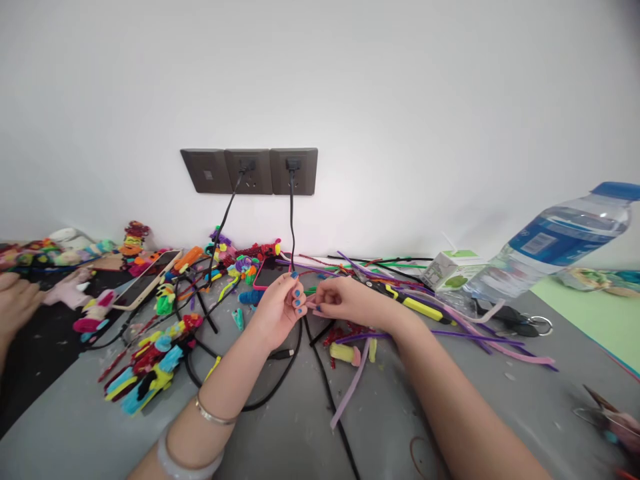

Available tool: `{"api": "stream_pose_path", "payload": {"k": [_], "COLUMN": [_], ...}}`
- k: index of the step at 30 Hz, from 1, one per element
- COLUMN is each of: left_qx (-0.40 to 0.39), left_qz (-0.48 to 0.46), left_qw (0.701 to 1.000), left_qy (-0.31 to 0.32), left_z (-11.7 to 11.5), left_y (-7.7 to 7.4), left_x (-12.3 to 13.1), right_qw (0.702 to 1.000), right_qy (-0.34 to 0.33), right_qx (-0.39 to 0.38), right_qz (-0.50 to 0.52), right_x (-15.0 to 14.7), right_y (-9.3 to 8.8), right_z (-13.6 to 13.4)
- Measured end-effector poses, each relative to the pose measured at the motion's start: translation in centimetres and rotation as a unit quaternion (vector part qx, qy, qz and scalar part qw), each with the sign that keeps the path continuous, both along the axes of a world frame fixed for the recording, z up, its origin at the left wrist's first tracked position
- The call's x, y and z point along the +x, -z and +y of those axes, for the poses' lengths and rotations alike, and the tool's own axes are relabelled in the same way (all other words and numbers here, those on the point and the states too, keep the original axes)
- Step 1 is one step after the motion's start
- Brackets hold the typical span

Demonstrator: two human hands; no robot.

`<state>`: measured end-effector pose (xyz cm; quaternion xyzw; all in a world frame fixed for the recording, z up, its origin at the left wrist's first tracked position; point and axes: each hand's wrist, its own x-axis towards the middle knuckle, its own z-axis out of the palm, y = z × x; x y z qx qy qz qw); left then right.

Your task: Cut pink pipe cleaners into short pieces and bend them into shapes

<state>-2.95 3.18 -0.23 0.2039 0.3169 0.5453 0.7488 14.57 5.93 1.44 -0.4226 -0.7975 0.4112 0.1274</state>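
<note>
Two hands pinch a pink pipe cleaner point(312, 306) above the grey table point(385, 420).
The left hand point(277, 308) curls narrowly round one part; the right hand point(347, 302) grips beside it with closed fingertips. It should be light, soft-piled and bendable, unlikely to slip, best held near the bend point.

Informal craft workspace, apparently shared, grey surface point(280, 447) pushed against plain white wall point(370, 120), dark socket panel point(265, 175), plugged-in cords point(293, 227), loose fuzzy stems point(350, 387), colourful fuzzy figures point(133, 248) lying about, phone point(147, 280), water bottle point(555, 237), drink carton point(453, 270), another person's hand point(17, 303) at left edge
</note>
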Motion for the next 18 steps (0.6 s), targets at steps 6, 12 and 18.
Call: {"api": "stream_pose_path", "payload": {"k": [6, 12, 18], "left_qx": [-0.056, -0.073, -0.047], "left_qz": [-0.029, -0.047, -0.005], "left_qw": [0.998, 0.996, 0.999], "left_qy": [-0.014, -0.002, -0.002], "left_z": [-0.2, -0.7, -0.7], "left_y": [-0.4, -0.4, 0.3], "left_x": [0.8, 1.7, 1.8], "right_qw": [0.977, 0.976, 0.987], "right_qy": [0.067, 0.094, 0.073], "right_qx": [-0.122, -0.14, -0.051], "right_qz": [0.163, 0.141, 0.132], "right_x": [1.9, 0.0, -1.9], "right_y": [-1.6, -1.4, -3.3], "right_z": [0.4, 0.1, -2.9]}}
